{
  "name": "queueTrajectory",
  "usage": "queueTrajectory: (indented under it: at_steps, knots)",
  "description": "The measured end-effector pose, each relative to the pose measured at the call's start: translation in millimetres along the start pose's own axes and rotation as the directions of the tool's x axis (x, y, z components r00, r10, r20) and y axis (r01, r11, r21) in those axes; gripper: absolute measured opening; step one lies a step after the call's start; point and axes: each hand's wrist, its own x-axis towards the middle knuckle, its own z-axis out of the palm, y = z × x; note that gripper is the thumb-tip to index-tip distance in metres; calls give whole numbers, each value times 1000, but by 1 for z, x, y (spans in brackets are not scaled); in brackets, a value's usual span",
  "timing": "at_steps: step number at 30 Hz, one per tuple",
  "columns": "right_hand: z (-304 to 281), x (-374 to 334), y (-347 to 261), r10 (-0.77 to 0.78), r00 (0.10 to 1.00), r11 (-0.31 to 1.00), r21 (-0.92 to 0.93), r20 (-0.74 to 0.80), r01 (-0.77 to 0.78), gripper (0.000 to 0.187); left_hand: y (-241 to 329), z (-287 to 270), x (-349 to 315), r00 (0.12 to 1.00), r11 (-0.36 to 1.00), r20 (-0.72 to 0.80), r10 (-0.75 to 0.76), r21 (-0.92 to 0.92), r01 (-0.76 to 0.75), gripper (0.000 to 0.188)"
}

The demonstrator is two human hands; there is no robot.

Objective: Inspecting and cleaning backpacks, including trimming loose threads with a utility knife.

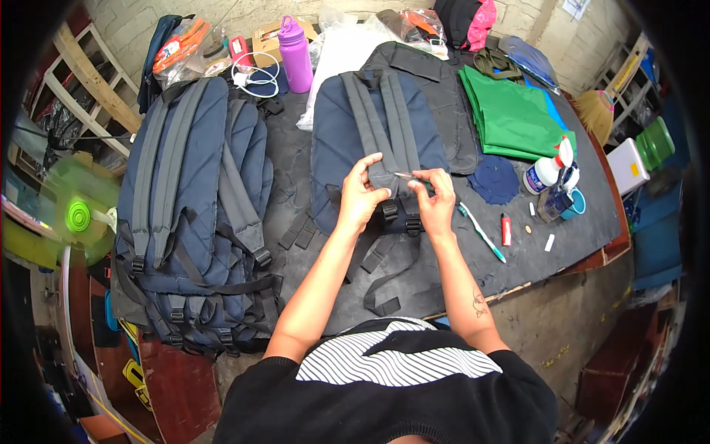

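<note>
A navy backpack (330, 133) with grey shoulder straps (367, 122) lies flat in front of me. My left hand (361, 198) pinches the lower end of one strap between thumb and fingers, lifting it a little off the pack. In my right hand (436, 196) is a small pointed metal tool (404, 175); its tip rests at the strap end, and my fingers hide the rest of it. Black buckles (390, 213) and loose webbing (384, 285) hang below my hands toward the near edge.
Several navy backpacks (174, 185) are stacked at the left. On the right are a toothbrush (482, 233), red lighter (506, 229), spray bottle (543, 174), blue cup (575, 205) and green fabric (510, 115). A purple bottle (296, 59) stands at the back; a green fan (78, 216) is far left.
</note>
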Motion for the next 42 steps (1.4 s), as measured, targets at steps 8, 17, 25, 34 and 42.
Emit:
queueTrajectory:
  at_steps: [8, 17, 25, 34, 42]
  knots:
    - [6, 3, -26, 133, 990, 983, 134, -37, -127, 15, -2, -4, -2, 1000, 1000, -10, -1, 29, 2, 67]
    - [9, -5, -34, 4, 1000, 998, -68, -9, -4, 14, -1, 5, -2, 998, 998, -21, 54, -33, -55, 66]
    - [22, -15, -27, 128, 991, 990, 63, -41, -126, 15, -3, 8, 0, 993, 993, -32, 115, 17, -115, 64]
    - [22, -16, -5, 425, 795, 118, 844, 433, -523, 15, 5, 1, 2, 999, 995, 35, -13, -103, 16, 64]
    - [7, -9, -26, 77, 996, 996, 48, -35, -75, 16, -2, -3, 1, 999, 998, 29, -16, -53, 17, 68]
